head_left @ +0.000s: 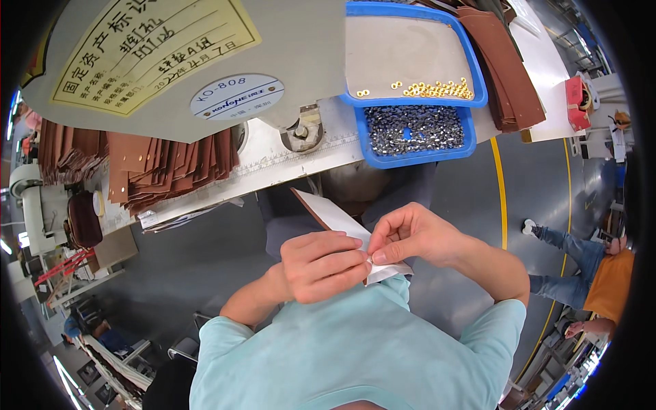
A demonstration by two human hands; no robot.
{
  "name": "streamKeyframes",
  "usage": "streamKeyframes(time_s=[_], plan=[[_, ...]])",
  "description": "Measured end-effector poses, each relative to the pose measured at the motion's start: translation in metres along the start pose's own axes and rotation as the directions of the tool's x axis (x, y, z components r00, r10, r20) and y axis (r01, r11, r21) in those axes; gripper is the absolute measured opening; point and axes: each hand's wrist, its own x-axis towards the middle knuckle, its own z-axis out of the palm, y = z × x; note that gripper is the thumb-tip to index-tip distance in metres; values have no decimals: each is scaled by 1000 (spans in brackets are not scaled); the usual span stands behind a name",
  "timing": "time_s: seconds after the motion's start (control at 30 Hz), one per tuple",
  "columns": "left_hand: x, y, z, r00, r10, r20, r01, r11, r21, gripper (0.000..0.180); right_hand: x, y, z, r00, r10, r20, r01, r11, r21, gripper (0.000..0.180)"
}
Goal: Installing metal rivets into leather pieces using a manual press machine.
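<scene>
While left hand (320, 266) holds white-faced strip (339, 220) — grip curled closed | right hand (425, 236) pinches it — grip closed

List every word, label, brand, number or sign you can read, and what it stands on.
Yellow label on the grey machine: readable print and handwriting, which I won't copy out.
Oval white sticker, same machine: readable blue letters and numbers, likewise not copied.
Ruler on table: too small to read.
White piece in left hand and right hand: no text visible.
</scene>
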Motion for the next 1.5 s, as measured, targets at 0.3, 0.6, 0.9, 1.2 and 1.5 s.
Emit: streamKeyframes(time_s=[0.3, 0.6, 0.9, 1.2, 1.5], plan=[[-1, -4, 1, 1000, -24, -2, 24, 1000, 6, 23, -10, 13, 18, 832, -553, -46, 415, 676, -609, 11], [-4, 3, 6, 933, -354, 62, 356, 889, -286, 26, -11, 11, 16, 615, -767, 181, 490, 192, -850, 28], [0, 19, 7, 789, -586, 184, 609, 706, -362, 24, -4, 19, 0, 757, -649, 72, 437, 421, -795, 28], [17, 20, 11, 670, -725, 159, 722, 587, -366, 37, 6, 33, 3, 526, -818, 231, 391, -9, -921, 22], [11, 11, 15, 827, -493, 271, 551, 807, -214, 44, 10, 42, 3, 321, -890, 324, 433, -166, -886, 27]])
